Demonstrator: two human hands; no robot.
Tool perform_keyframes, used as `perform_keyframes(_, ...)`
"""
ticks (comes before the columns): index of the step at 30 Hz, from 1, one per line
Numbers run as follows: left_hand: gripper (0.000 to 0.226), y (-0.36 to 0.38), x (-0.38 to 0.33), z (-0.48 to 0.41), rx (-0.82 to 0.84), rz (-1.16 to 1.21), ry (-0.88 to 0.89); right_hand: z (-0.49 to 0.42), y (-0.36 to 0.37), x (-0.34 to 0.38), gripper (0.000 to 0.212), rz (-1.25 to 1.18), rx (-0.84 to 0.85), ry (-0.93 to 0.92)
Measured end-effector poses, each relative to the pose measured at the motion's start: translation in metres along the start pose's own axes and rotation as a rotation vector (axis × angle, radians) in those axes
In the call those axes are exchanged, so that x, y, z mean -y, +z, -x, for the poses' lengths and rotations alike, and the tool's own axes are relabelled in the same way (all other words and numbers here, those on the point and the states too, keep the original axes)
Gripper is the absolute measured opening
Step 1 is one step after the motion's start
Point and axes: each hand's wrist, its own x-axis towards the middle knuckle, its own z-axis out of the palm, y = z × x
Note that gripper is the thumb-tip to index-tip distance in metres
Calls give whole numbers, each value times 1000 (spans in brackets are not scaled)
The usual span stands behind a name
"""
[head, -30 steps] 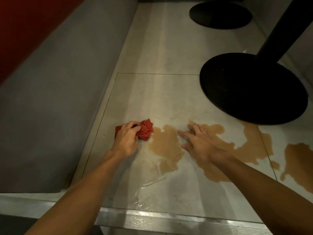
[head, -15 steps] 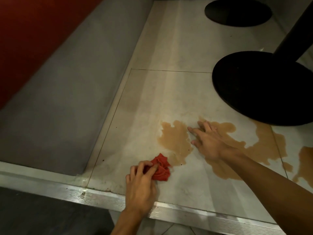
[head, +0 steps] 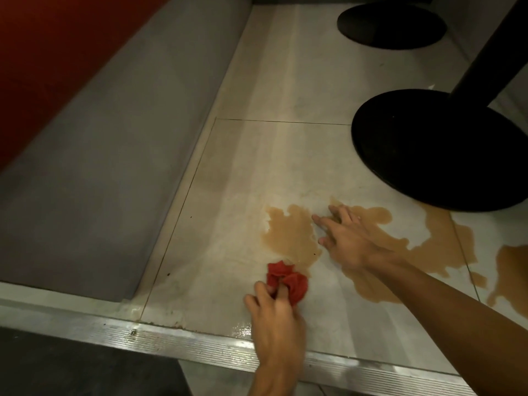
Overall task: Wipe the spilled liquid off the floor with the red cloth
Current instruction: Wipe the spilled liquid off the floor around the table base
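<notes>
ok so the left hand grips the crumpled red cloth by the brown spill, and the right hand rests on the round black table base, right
Not quite. The head view shows the right hand spread flat on the pale floor tile at the brown spill, apart from the round black table base. The left hand does grip the crumpled red cloth by the spill.

A round black table base (head: 428, 155) sits at the right, with a black post (head: 491, 52) slanting up from it and out of view at the top right corner. A second round black base (head: 391, 24) lies farther back, well apart from the first, cut off by the top edge. Along the left runs a long grey plinth (head: 100, 138), and above it a red panel (head: 57, 47) fills the upper left corner. A ribbed metal strip (head: 171, 341) crosses the bottom, with a dark surface (head: 71, 367) on its near side
</notes>
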Motion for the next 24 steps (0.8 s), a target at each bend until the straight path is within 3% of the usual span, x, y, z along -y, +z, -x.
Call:
perform_keyframes(4, 34, -10, 2, -1, 101, 143, 31, 6, -5, 3, 55, -36, 12, -3)
perform_keyframes(7, 21, -43, 17, -29, 183, 661, -252, 14, -12, 5, 53, -107, -1, 3)
perform_keyframes(9, 21, -67, 29, -51, 110, 825, -306, 21, -15, 6, 53, -85, -9, 27)
perform_keyframes(10, 23, -77, 28, -66, 42, 824, -242, 24, -15, 5, 54, -52, -8, 41)
perform_keyframes(13, 44, -100, 5, -108, -78, 643, 65, 25, -20, 1, 59, 29, 26, 73)
perform_keyframes(14, 36, -95, 6, -131, -79, 508, 120, 24, -22, 1, 61, 28, 39, 82)
perform_keyframes(16, 30, -78, 11, -181, -26, 210, 162, 21, -21, 1, 62, 24, 57, 103)
perform_keyframes(19, 45, -50, 13, -219, 68, -119, 306, 19, -16, 2, 62, 27, 68, 125)
perform_keyframes(24, 55, -43, 19, -181, 147, -163, 496, 17, -13, -1, 63, 36, 78, 141)
